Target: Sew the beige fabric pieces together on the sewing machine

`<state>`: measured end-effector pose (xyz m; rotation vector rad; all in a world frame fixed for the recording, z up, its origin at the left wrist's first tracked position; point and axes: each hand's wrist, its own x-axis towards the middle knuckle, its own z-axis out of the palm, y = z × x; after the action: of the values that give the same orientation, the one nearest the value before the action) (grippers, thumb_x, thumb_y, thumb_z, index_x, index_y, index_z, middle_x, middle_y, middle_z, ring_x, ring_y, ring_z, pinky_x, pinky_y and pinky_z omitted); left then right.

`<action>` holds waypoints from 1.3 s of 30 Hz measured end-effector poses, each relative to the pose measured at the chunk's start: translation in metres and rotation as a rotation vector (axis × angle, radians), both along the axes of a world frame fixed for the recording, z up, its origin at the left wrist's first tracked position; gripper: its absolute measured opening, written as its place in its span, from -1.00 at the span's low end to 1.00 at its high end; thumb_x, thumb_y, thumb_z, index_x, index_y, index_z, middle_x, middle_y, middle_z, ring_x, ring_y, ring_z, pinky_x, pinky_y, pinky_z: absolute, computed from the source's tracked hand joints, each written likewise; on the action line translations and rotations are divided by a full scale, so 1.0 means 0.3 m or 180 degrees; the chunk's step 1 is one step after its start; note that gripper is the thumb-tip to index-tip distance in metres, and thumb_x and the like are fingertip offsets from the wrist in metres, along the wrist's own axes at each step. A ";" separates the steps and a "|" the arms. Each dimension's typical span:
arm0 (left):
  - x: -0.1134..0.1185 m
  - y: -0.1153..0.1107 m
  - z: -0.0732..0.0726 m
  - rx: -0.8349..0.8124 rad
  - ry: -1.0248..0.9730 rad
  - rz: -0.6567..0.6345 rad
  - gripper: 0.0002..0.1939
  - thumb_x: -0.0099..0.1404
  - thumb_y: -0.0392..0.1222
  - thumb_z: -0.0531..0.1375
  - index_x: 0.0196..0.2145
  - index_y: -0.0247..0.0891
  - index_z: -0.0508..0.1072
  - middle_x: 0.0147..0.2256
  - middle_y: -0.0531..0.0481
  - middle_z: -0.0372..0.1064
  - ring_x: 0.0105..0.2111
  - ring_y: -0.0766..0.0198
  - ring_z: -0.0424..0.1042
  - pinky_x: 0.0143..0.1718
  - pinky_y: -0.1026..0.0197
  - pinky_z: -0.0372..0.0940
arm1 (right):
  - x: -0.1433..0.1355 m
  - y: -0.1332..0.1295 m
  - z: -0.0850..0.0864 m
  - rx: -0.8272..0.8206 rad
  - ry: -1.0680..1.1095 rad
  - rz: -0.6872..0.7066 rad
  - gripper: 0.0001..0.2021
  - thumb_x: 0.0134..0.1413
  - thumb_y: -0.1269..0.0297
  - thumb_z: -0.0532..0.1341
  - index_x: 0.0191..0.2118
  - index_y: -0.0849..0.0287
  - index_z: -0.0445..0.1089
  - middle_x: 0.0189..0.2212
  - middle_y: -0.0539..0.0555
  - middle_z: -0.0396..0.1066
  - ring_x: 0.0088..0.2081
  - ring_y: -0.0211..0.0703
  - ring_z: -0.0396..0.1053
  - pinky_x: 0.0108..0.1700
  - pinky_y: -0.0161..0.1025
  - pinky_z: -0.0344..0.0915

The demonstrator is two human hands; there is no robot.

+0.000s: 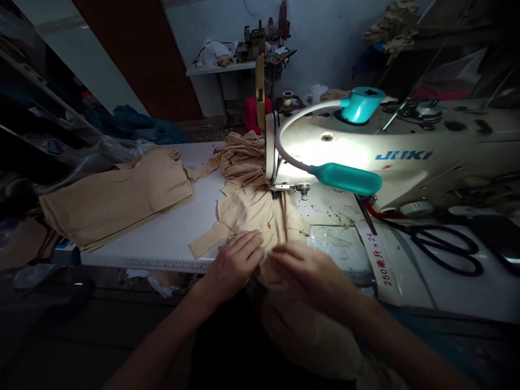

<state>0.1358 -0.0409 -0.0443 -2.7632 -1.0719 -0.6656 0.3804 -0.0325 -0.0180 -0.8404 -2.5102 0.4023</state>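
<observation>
Tan knit fabric (pixel 247 211) lies under the needle area of a sewing machine (pixel 333 146) and hangs over the table's front edge. At that edge my left hand (pixel 239 260) is closed on the cloth, its fingers bent over it and its thumb hidden. Just to the right, my right hand (pixel 304 271) pinches a fold of the same fabric; it is slightly blurred. A narrow strip of the cloth sticks out left of my left hand. More of the fabric is bunched behind the machine head.
A stack of folded tan pieces (pixel 122 197) lies on the table's left. Black scissors (pixel 447 246) rest on the right, beside a paper strip (pixel 382 265) with red print. A teal lamp (pixel 349 179) lights the machine. Another machine (pixel 255 43) stands by the back wall.
</observation>
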 end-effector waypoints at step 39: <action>0.100 0.125 0.011 -0.0232 -0.0394 0.1257 -0.86 0.57 -0.14 0.19 -0.11 -0.22 0.51 -0.19 -0.13 0.45 -0.11 0.01 0.45 -0.06 -0.03 0.42 | -0.004 0.108 -0.057 0.0109 -0.0225 -0.0567 -0.69 0.38 0.52 0.14 0.10 0.14 0.50 -0.01 0.20 0.54 -0.02 0.06 0.45 0.00 -0.04 0.44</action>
<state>0.1659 -0.0035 -0.0410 -2.4763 -1.6363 -0.7570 0.3791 0.0000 -0.0352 -1.0715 -2.4724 0.2738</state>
